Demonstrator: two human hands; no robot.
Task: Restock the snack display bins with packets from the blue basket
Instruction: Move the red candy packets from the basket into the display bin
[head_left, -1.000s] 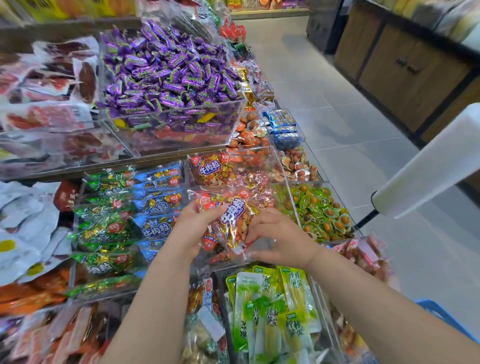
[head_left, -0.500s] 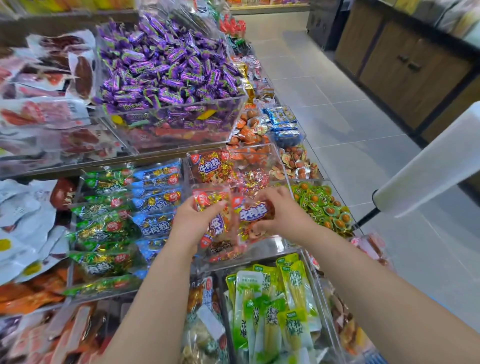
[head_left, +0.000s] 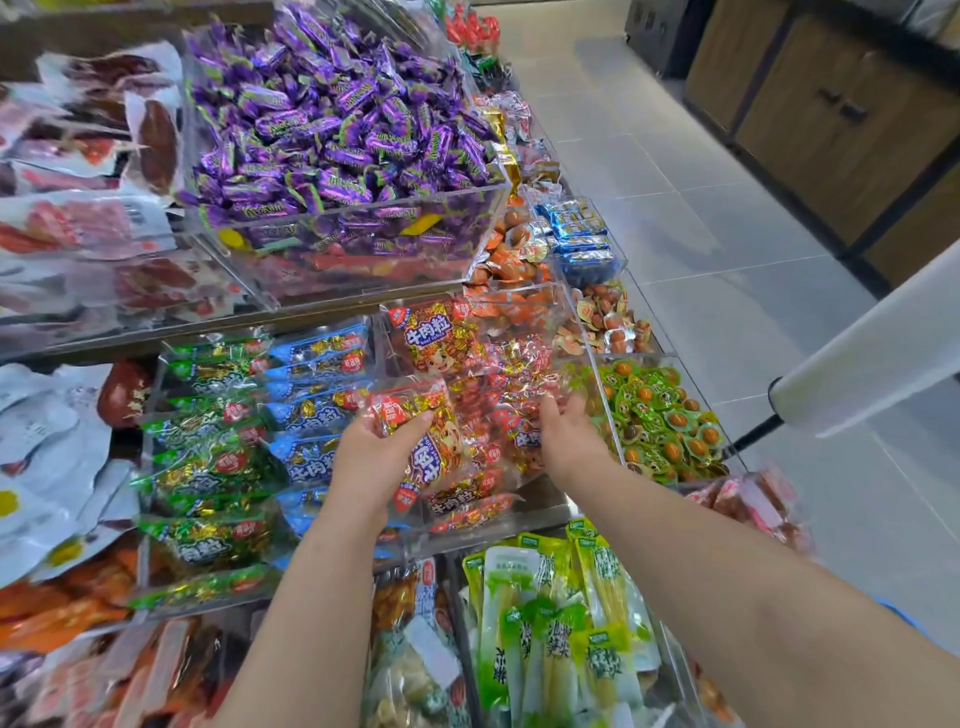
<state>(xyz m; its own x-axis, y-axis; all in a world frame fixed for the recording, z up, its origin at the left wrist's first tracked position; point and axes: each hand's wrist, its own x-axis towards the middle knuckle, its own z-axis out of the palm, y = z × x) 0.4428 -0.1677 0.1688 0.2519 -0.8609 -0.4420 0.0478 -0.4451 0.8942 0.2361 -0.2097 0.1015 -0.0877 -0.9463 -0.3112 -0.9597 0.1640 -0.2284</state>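
Progress first: a second ago both hands were clamped on one bundle at the front lip of the clear bin (head_left: 519, 522), and now they have split apart over it. My left hand (head_left: 382, 460) is curled round a red packet (head_left: 423, 447), thumb across its face. It holds the packet over the near-left part of the bin, against the packets already lying there. My right hand (head_left: 569, 434) has gone deeper and further right, close to the bin's side wall, with its fingers bent among the wrappers. I cannot tell whether it pinches a packet or only presses the heap down.

I read this as the bundle having reached its bin. The right side looks as good as delivered, while the left packet is not yet let go. The bin already holds a fair layer, so this load should top it up rather than fill it.

As for the blue basket (head_left: 905, 619), only a sliver of it shows past my right forearm, low at the right. Its contents are out of sight, so I cannot say how much stock remains to bring over.
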